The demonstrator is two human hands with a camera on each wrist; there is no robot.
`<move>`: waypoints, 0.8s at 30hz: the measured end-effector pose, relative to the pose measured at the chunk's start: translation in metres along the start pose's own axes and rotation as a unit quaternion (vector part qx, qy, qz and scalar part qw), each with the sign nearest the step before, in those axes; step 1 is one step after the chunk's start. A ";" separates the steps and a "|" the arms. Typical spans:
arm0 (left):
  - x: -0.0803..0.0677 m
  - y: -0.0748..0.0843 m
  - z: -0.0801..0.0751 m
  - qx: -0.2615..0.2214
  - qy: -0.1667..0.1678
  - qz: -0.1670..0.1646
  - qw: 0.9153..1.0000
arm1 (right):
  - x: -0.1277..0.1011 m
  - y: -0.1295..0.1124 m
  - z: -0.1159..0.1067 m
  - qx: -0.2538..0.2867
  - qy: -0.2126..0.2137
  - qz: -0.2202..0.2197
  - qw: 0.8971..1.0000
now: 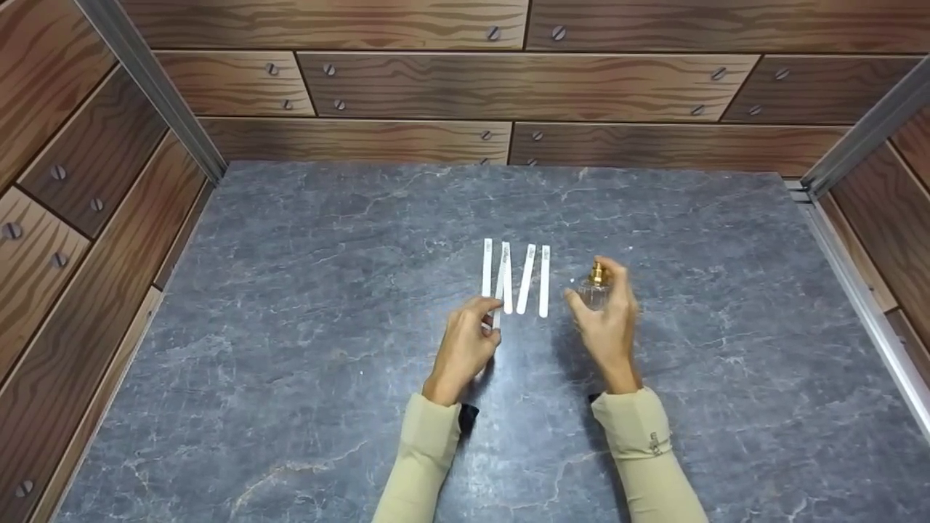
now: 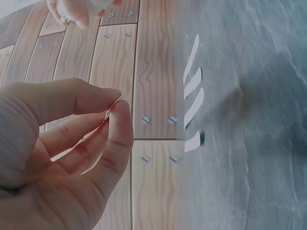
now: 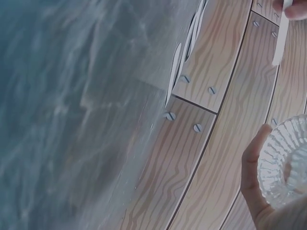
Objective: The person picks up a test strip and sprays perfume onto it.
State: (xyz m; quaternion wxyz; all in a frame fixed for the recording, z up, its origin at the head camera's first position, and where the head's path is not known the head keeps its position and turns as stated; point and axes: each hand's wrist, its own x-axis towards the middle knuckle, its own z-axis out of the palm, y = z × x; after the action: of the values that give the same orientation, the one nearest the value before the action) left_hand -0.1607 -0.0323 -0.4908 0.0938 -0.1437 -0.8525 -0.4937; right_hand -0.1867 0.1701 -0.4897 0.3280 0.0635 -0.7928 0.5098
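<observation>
faint grey print marks the white paper strips [image 1: 524, 280] but is too small to read.

A small clear ribbed-glass perfume bottle [image 1: 594, 290] with a gold spray top is gripped upright above the grey slab, just right of four thin white paper strips [image 1: 517, 278] lying side by side, while a fifth strip [image 1: 497, 309], seemingly lifted, is pinched nearby.

1. Lower end of the held paper strip [image 1: 497, 309] hidden behind the left hand [image 1: 465, 349]
2. Glass bottle [image 3: 284, 163] cut off by the right edge in the right wrist view; lower body covered by the right hand [image 1: 607, 323] from the head
3. Print on the lying strips [image 1: 524, 280] too small to read
</observation>
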 end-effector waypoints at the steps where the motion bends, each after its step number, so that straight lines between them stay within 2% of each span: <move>1: 0.000 0.001 0.000 0.000 -0.002 0.003 1.000 | 0.000 0.000 0.001 0.000 0.002 0.001 1.000; 9: 0.001 0.008 0.003 0.003 -0.007 0.021 1.000 | 0.001 0.001 0.003 -0.020 0.016 0.004 1.000; 14: 0.000 0.007 0.003 0.001 -0.006 0.023 1.000 | 0.000 0.001 0.003 -0.009 0.025 0.010 1.000; 24: 0.000 0.006 -0.001 -0.008 -0.013 0.009 1.000 | 0.001 -0.002 0.002 -0.001 0.019 0.005 1.000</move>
State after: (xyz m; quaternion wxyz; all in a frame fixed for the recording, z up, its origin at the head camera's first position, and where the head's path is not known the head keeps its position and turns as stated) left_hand -0.1585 -0.0310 -0.4855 0.0858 -0.1589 -0.8486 -0.4973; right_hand -0.1873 0.1670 -0.4881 0.3405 0.0499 -0.7871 0.5118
